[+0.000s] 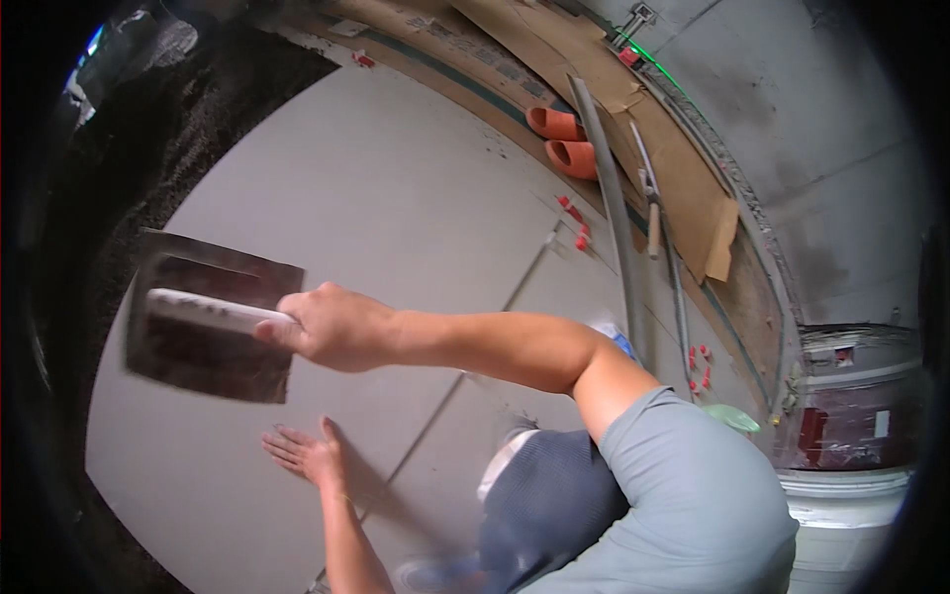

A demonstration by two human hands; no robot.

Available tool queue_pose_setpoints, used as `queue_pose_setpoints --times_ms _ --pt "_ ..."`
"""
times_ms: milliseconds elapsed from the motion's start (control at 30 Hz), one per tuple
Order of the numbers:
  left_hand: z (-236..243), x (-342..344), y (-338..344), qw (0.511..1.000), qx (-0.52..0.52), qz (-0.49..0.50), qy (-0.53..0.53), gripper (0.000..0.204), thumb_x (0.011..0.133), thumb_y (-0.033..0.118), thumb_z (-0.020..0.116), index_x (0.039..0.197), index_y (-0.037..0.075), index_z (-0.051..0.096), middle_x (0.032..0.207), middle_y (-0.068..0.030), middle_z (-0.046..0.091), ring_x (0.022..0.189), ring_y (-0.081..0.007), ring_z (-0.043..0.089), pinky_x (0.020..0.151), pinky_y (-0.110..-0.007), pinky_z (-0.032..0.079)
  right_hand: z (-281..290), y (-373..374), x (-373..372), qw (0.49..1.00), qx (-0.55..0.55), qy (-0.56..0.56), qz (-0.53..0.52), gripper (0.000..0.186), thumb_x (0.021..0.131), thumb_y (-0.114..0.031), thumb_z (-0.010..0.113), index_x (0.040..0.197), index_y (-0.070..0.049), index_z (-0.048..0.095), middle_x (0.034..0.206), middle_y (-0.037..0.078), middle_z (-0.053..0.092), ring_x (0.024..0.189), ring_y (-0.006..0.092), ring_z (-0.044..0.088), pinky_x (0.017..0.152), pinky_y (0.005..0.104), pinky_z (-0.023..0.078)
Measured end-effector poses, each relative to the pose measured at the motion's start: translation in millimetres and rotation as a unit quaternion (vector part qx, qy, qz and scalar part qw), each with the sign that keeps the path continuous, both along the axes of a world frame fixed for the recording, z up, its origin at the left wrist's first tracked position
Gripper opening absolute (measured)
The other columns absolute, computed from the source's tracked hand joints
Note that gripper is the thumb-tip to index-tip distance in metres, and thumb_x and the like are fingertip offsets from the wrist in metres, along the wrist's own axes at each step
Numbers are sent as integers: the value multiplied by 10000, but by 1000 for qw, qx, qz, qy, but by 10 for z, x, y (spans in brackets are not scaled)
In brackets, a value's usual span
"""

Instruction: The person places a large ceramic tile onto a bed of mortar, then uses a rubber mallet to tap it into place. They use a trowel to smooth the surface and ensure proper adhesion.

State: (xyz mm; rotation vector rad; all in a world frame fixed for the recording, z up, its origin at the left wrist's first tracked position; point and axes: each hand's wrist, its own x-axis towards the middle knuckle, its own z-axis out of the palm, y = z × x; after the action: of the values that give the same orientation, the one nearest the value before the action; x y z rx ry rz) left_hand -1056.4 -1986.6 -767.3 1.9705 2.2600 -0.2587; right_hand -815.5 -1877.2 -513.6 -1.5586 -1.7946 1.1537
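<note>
My right hand (341, 325) is closed round the white handle of a rectangular trowel (213, 361). The trowel's flat, dark brown plate appears above the left part of a large pale tile (327, 188); whether it touches anything there I cannot tell. Lower in the view, my left hand (309, 457) lies flat on the tile with its fingers stretched out and holds nothing. A dark joint line runs slantwise across the tiled floor, to the right of both hands.
Dark, wet-looking mortar (158, 148) borders the tile on the left. Orange slippers (571, 158), a long metal straightedge (612, 198) and brown cardboard (683, 188) lie to the far right. Several small red pieces (582, 238) sit along the joints. A white bucket (841, 510) stands at right.
</note>
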Motion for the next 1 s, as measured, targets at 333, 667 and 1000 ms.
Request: queue_pose_setpoints --times_ms 333,667,1000 --pt "-34 338 -40 987 153 26 26 822 979 519 361 1482 -119 244 1592 -295 134 1494 -412 114 1220 -481 106 -1471 151 754 983 -93 -113 -113 619 1012 -520 390 930 36 649 754 238 664 645 373 662 605 459 535" --pt "-3 219 -45 989 144 5 31 784 979 444 377 1483 -132 204 1604 -270 120 1501 -397 104 1225 -471 104 379 1263 563 977 179 -11 -117 578 1019 -506 430 873 32 583 739 250 643 656 400 639 649 485 503" --pt "-33 294 -72 991 130 -33 16 776 976 421 381 1496 -123 187 1614 -250 103 1511 -363 81 1230 -443 76 -774 1952 1222 972 -179 -43 -145 651 1007 -556 375 933 45 617 739 166 655 549 299 607 548 434 509"
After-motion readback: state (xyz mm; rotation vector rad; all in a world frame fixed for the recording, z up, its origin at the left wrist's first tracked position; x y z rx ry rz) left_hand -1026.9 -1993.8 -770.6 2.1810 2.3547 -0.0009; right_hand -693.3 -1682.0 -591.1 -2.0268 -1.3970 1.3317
